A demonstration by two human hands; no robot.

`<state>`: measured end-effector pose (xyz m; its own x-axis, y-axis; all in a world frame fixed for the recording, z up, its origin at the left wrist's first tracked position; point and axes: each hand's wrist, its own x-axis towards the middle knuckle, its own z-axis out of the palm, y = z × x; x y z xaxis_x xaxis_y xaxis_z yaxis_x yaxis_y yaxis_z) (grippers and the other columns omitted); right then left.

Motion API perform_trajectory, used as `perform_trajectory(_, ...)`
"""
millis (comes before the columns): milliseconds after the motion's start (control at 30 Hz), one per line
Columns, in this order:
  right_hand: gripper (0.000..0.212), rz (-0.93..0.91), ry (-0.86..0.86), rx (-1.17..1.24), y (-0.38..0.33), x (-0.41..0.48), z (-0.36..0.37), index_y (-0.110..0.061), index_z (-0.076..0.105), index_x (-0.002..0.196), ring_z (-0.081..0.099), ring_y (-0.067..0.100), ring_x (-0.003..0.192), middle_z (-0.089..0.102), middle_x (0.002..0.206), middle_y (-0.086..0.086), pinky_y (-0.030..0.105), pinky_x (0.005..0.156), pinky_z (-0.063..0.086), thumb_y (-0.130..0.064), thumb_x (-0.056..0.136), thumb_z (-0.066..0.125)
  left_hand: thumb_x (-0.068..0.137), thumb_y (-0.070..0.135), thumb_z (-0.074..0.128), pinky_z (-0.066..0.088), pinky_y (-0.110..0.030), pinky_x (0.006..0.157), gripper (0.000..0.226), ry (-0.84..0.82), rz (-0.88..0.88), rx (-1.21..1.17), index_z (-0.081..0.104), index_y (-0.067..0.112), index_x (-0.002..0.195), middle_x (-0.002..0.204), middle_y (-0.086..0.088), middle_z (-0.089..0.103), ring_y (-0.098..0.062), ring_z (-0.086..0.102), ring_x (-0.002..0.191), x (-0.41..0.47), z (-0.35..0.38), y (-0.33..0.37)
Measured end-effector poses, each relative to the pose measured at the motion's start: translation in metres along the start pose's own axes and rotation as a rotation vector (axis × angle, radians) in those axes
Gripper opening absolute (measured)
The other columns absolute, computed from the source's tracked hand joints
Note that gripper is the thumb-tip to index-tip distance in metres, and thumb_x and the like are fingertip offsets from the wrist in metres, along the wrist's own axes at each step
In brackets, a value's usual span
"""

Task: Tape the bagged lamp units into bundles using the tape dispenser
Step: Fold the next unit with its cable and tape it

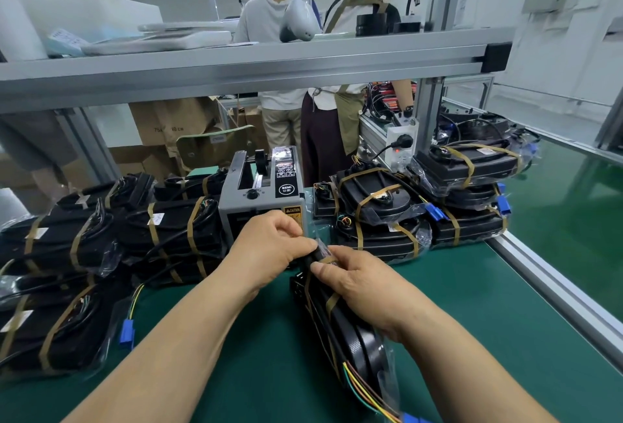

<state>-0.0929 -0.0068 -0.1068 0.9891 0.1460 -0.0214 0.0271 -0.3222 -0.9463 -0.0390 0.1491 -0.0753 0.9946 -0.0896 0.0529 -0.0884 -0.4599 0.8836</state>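
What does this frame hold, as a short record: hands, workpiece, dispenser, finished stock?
left hand: grips the far end of the bagged lamp units
right hand: holds the same units, thumb at a brown tape strip
tape dispenser: upright on the green mat, just behind the hands
taped bundles: stacked on both sides of the dispenser

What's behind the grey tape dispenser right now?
An olive-green chair back stands just beyond the grey tape dispenser, with brown cardboard boxes and two standing people further off. The dispenser's body hides the bench directly behind it.
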Motion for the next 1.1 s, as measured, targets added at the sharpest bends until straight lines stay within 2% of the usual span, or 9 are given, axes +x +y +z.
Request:
perform_trajectory(67,0.02,-0.002,0.001,-0.017,-0.002,-0.001,0.0,-0.019,0.067,0.103,0.056,0.016,0.078,0.061,0.08,-0.002,0.045,0.089,0.05,-0.036,0.097,0.059,0.075,0.023,0.082,0.041,-0.014,0.051,0.018,0.005,-0.024,-0.036,0.068,0.018,0.084,0.064,0.01,0.061,0.001,0.055,0.053,-0.001,0.002,-0.005)
perform_trajectory(167,0.019,-0.004,0.008,-0.071,-0.005,-0.002,-0.001,-0.023,0.066,0.108,0.062,0.017,0.087,0.068,0.09,-0.001,0.041,0.092,0.05,-0.036,0.098,0.058,0.073,0.03,0.082,0.038,-0.01,0.043,0.014,-0.048,-0.097,-0.157,0.073,0.02,0.076,0.063,0.011,0.066,0.007,0.053,0.047,-0.005,0.011,-0.01)
perform_trajectory(333,0.018,0.017,0.014,-0.096,-0.006,-0.003,-0.001,-0.025,0.066,0.108,0.064,0.017,0.093,0.07,0.094,-0.004,0.038,0.092,0.051,-0.037,0.097,0.057,0.075,0.031,0.081,0.041,-0.021,0.05,0.017,-0.015,-0.243,-0.372,0.074,0.021,0.064,0.062,0.003,0.065,-0.009,0.054,0.056,-0.006,0.017,-0.013)
perform_trajectory(533,0.017,0.038,0.023,-0.066,-0.007,-0.003,0.001,-0.025,0.068,0.105,0.066,0.022,0.096,0.072,0.097,0.001,0.04,0.093,0.052,-0.036,0.097,0.058,0.086,0.03,0.073,0.038,-0.017,0.045,0.023,0.057,-0.237,-0.384,0.075,0.02,0.065,0.059,0.004,0.063,-0.003,0.05,0.047,-0.009,0.016,-0.015)
perform_trajectory(700,0.019,0.015,0.037,-0.099,-0.012,-0.008,0.0,-0.027,0.066,0.115,0.066,0.016,0.099,0.072,0.101,-0.003,0.037,0.096,0.051,-0.032,0.098,0.058,0.08,0.018,0.079,0.041,-0.011,0.043,0.006,0.007,-0.135,-0.422,0.076,0.016,0.075,0.063,0.005,0.07,0.002,0.059,0.049,-0.025,0.018,-0.012)
perform_trajectory(800,0.016,-0.074,0.044,-0.135,-0.015,-0.015,0.003,-0.026,0.064,0.113,0.064,0.016,0.089,0.07,0.093,-0.003,0.036,0.09,0.051,-0.029,0.098,0.058,0.078,0.013,0.08,0.045,-0.012,0.05,0.007,0.046,-0.055,-0.405,0.076,0.018,0.073,0.067,0.004,0.072,-0.002,0.063,0.056,-0.032,0.012,-0.006)
perform_trajectory(867,0.022,-0.192,0.06,-0.064,-0.02,-0.019,0.006,-0.03,0.063,0.117,0.063,0.019,0.092,0.07,0.096,-0.002,0.032,0.09,0.051,-0.021,0.097,0.06,0.075,0.017,0.082,0.049,-0.013,0.058,0.01,0.114,0.084,-0.313,0.077,0.026,0.074,0.076,0.005,0.073,-0.003,0.065,0.066,-0.035,0.002,0.003)
perform_trajectory(967,0.043,-0.281,0.113,0.102,-0.021,-0.021,0.008,-0.033,0.059,0.125,0.063,0.005,0.102,0.07,0.112,-0.009,0.023,0.097,0.048,-0.016,0.086,0.065,0.069,0.028,0.08,0.05,-0.018,0.064,0.016,0.155,0.332,-0.139,0.074,0.039,0.078,0.082,0.01,0.065,-0.005,0.061,0.069,-0.046,-0.008,0.017)
perform_trajectory(1100,0.049,-0.295,0.148,0.354,-0.012,-0.033,0.013,-0.041,0.062,0.12,0.058,0.002,0.121,0.066,0.126,-0.013,0.028,0.1,0.048,-0.032,0.073,0.07,0.077,0.011,0.081,0.046,-0.016,0.072,0.024,0.174,0.587,0.015,0.073,0.029,0.091,0.087,0.011,0.06,-0.013,0.059,0.078,-0.07,-0.008,0.015)
